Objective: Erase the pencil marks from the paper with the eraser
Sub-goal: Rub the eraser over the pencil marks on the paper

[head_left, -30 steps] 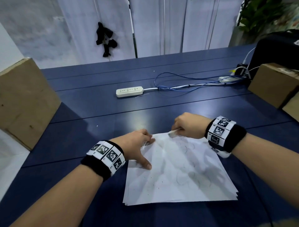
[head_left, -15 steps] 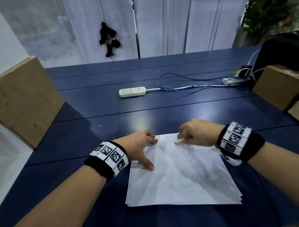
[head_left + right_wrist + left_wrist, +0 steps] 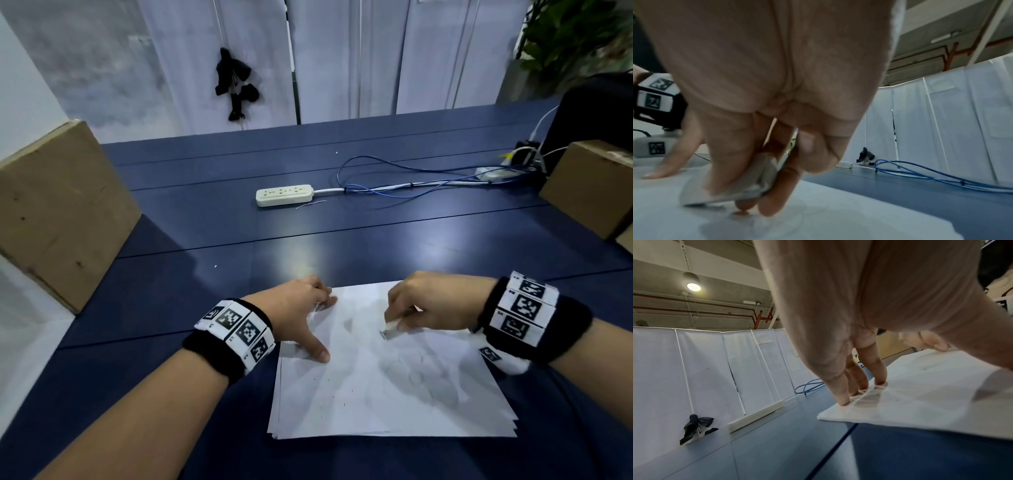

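Note:
A stack of white paper (image 3: 383, 394) with faint pencil scribbles lies on the blue table (image 3: 239, 274) in front of me. My left hand (image 3: 308, 318) presses flat on the paper's far left corner, fingers (image 3: 844, 395) straight and thumb spread. My right hand (image 3: 407, 315) pinches a greyish white eraser (image 3: 390, 329) (image 3: 740, 186) between thumb and fingers, and its lower edge touches the paper near the far middle. Dark eraser crumbs dot the left half of the paper (image 3: 818, 227).
A white power strip (image 3: 284, 195) with blue cables (image 3: 411, 185) lies further back on the table. Cardboard boxes stand at the left (image 3: 58, 212) and right (image 3: 589, 185) edges. White screen panels (image 3: 342, 58) close off the back.
My right hand has slid the eraser nearer and a little left across the paper, away from its far edge. The left hand has kept its place on the corner.

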`<action>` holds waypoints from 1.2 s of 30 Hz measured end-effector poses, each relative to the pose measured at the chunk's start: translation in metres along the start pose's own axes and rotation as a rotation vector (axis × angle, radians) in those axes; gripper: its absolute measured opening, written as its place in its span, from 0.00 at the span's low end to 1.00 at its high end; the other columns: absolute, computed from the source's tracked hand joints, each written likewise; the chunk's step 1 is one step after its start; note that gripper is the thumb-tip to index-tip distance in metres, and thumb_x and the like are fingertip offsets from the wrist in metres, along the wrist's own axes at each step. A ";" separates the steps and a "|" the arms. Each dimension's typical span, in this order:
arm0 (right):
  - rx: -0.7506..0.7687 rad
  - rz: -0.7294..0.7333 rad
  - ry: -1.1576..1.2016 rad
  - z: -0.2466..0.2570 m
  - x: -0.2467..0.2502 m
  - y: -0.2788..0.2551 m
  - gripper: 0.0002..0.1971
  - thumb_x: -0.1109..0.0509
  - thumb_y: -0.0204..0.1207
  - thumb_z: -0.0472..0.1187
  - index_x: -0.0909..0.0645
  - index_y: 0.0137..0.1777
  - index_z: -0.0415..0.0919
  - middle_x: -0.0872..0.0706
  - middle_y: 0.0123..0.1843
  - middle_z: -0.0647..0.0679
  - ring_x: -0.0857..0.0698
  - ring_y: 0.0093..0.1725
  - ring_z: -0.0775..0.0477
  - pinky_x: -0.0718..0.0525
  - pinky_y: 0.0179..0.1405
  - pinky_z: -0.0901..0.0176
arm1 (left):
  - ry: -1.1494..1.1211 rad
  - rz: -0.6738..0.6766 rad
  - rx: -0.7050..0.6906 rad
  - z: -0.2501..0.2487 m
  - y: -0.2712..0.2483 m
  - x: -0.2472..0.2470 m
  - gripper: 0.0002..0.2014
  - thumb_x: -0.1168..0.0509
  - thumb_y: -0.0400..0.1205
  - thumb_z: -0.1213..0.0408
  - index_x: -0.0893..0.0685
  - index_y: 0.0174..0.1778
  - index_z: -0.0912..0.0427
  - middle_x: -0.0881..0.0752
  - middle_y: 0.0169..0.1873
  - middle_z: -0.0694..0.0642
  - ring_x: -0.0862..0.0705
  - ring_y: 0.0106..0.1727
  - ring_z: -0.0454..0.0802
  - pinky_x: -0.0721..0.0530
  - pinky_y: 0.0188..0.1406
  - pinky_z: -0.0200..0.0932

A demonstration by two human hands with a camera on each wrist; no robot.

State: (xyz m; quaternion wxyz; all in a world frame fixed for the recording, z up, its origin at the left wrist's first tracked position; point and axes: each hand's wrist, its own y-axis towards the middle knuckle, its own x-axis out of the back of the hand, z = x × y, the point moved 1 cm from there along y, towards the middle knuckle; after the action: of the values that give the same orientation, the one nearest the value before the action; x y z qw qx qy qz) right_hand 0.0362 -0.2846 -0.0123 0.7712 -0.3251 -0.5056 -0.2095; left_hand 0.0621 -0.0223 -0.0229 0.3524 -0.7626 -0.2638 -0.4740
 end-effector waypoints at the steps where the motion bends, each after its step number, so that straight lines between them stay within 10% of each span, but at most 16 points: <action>1: -0.023 -0.002 -0.003 -0.003 0.000 0.003 0.09 0.31 0.81 0.52 0.12 0.52 0.50 0.19 0.40 0.58 0.23 0.40 0.60 0.19 0.47 0.56 | 0.003 -0.001 -0.001 -0.001 0.000 0.000 0.49 0.16 0.62 0.41 0.25 0.79 0.53 0.29 0.71 0.43 0.25 0.72 0.42 0.25 0.69 0.37; 6: -0.260 -0.154 -0.226 -0.019 0.017 0.028 0.16 0.39 0.79 0.57 0.13 0.48 0.50 0.12 0.47 0.49 0.15 0.50 0.41 0.14 0.47 0.45 | 0.014 -0.004 -0.008 -0.002 0.000 0.001 0.49 0.16 0.62 0.41 0.24 0.78 0.54 0.29 0.71 0.44 0.26 0.72 0.43 0.26 0.69 0.36; 12: -0.001 -0.034 -0.073 -0.003 -0.003 0.001 0.20 0.39 0.81 0.60 0.13 0.48 0.45 0.19 0.42 0.53 0.21 0.42 0.53 0.19 0.47 0.54 | -0.016 -0.004 0.000 0.001 -0.001 0.000 0.51 0.16 0.61 0.40 0.25 0.79 0.53 0.29 0.71 0.43 0.26 0.72 0.42 0.26 0.72 0.38; 18: -0.257 -0.157 -0.236 -0.016 0.017 0.024 0.14 0.36 0.82 0.53 0.12 0.52 0.49 0.13 0.48 0.48 0.16 0.50 0.42 0.15 0.51 0.46 | 0.001 0.012 0.004 -0.003 -0.002 0.001 0.50 0.16 0.61 0.39 0.25 0.79 0.52 0.29 0.70 0.43 0.25 0.71 0.43 0.24 0.71 0.41; 25: -0.060 -0.012 -0.021 0.006 0.005 -0.002 0.12 0.31 0.81 0.56 0.11 0.51 0.50 0.16 0.42 0.56 0.22 0.41 0.57 0.21 0.46 0.61 | -0.004 0.010 0.000 -0.003 -0.002 0.002 0.51 0.16 0.62 0.41 0.26 0.80 0.54 0.29 0.71 0.44 0.26 0.71 0.42 0.26 0.70 0.37; 31: -0.292 -0.206 -0.269 -0.026 0.019 0.026 0.24 0.42 0.79 0.66 0.12 0.50 0.49 0.12 0.44 0.49 0.15 0.46 0.41 0.14 0.47 0.47 | -0.006 -0.005 -0.007 -0.003 -0.004 0.002 0.50 0.16 0.63 0.41 0.27 0.81 0.52 0.30 0.72 0.43 0.27 0.73 0.42 0.28 0.69 0.35; 36: -0.070 -0.074 -0.070 -0.005 0.005 0.001 0.23 0.40 0.78 0.65 0.13 0.45 0.47 0.20 0.39 0.52 0.23 0.39 0.62 0.27 0.40 0.65 | -0.014 -0.007 -0.010 -0.001 -0.003 0.002 0.51 0.16 0.63 0.42 0.27 0.81 0.53 0.30 0.73 0.44 0.27 0.73 0.42 0.32 0.64 0.29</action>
State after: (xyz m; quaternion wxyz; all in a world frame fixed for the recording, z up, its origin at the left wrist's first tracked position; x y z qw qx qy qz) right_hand 0.0415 -0.2873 -0.0093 0.7331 -0.3403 -0.5360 -0.2438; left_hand 0.0601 -0.0212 -0.0202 0.3451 -0.7667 -0.2666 -0.4712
